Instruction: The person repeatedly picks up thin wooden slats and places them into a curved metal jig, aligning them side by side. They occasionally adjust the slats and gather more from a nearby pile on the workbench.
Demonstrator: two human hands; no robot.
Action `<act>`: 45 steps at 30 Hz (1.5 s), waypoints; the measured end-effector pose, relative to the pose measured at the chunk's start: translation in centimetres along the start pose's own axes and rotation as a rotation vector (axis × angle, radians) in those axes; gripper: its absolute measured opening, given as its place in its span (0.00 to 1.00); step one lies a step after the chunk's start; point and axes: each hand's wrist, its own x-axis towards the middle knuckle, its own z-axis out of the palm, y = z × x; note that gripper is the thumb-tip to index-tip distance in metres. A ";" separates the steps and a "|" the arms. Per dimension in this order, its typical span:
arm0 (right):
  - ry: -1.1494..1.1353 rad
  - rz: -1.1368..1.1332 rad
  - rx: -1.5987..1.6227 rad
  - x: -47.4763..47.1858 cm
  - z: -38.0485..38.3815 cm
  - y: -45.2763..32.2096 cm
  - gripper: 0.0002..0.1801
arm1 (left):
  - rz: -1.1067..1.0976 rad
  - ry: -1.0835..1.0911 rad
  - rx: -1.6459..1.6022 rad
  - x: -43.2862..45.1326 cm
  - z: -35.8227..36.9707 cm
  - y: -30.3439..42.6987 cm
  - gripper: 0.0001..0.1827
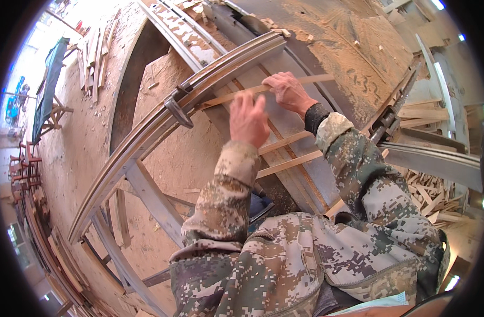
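Observation:
A thin wooden strip [317,79] lies slantwise across the metal sliding table [291,119] of what looks like a panel saw. My right hand [288,93] is closed around its middle, knuckles up. Just left of it, my left hand [249,119] is blurred, its thumb and fingers apart over the strip; it does not appear to grip it. The strip's left end comes near the long metal fence [226,73], by a metal stop [178,111]. Nearer my body, two more wooden strips [289,163] rest on the table, partly behind my forearms.
Sawdust and small offcuts cover the machine top [357,51] at upper right. A metal arm [428,160] juts in at right above a heap of wood scraps [428,194]. Wooden strips [95,59] lie on the floor at upper left. A metal support frame [154,198] stands at left.

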 end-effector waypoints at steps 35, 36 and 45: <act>-0.160 0.196 0.058 1.9 4.0 -7.0 0.40 | -0.302 -0.039 0.552 8.2 -2.8 -7.6 0.49; -0.171 0.204 0.044 1.8 4.0 -7.0 0.40 | -0.313 -0.056 0.528 8.3 -2.7 -7.6 0.50; -0.182 0.188 0.045 2.7 2.8 -6.7 0.46 | -0.242 0.047 0.473 8.5 -2.5 -8.4 0.44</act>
